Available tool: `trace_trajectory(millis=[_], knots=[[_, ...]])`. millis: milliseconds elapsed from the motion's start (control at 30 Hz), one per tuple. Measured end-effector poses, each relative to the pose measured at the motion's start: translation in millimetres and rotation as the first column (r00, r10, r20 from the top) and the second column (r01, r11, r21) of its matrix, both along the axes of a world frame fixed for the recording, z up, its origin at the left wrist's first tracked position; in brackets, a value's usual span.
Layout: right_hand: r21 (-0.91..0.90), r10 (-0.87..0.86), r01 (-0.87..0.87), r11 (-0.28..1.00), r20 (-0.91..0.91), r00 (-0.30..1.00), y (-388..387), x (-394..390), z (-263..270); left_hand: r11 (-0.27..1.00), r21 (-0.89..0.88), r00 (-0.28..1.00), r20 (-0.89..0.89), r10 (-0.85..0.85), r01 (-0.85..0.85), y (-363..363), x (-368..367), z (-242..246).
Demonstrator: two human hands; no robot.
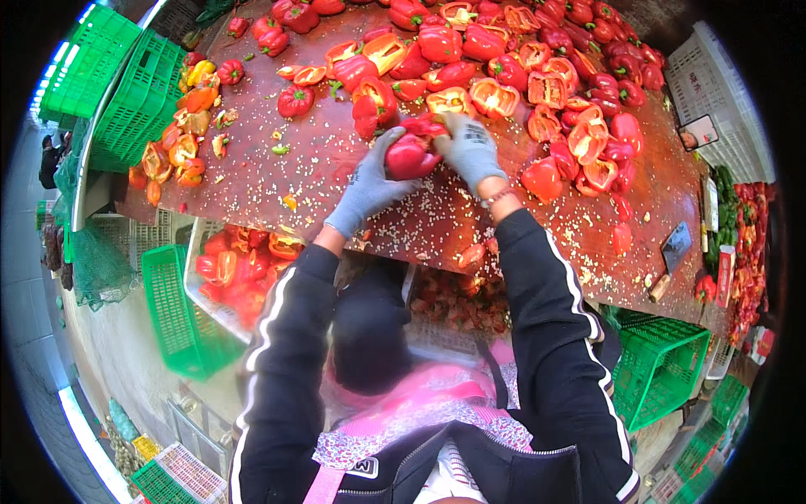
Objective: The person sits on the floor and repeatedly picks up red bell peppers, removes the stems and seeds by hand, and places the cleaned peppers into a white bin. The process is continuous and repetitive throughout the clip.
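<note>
My left hand [370, 183], in a grey work glove, grips a red bell pepper [412, 156] from its left side, above the reddish-brown tabletop [302, 170]. On the pepper's right, my right hand [469, 148], gloved the same way, has its fingers at the torn, open part of the pepper. Just beyond both hands lie several halved bell peppers [495, 97] with pale orange insides showing, mixed with whole red peppers [441, 43]. Pale seeds are scattered over the wood around and below my hands.
A cleaver [675, 247] lies at the right, near a phone [699, 132] leaning on a white crate [718, 94]. Orange and yellow pepper pieces [182, 151] sit at left beside green crates [135, 101]. Below the table edge, a white crate [192, 277] holds red peppers; a green crate [661, 372] stands at right.
</note>
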State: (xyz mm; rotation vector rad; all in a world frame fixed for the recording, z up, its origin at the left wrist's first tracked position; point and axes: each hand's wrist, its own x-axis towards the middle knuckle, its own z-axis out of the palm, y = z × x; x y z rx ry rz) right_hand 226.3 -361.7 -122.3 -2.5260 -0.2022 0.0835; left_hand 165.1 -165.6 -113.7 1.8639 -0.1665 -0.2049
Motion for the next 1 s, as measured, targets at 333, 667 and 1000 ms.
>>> trace_trajectory(millis=[333, 667, 1000], knots=[[0.302, 0.166, -0.319, 0.898, 0.438, 0.883, 0.8, -127.1, 89.5, 0.339, -0.858, 0.758, -0.504, -0.414, -0.385, -24.8, -69.7, 62.2], [0.673, 0.301, -0.169, 0.721, -0.084, 0.950, -27.1, -120.3, 63.5, 0.382, -0.853, 0.910, -0.410, -0.066, -0.357, -84.1, -70.4, 26.9], [0.887, -0.161, 0.094, 0.452, -0.023, 0.987, 6.9, -148.6, 64.6, 0.241, -0.844, 0.873, -0.430, 0.229, -0.479, -96.2, -28.7, -9.6]])
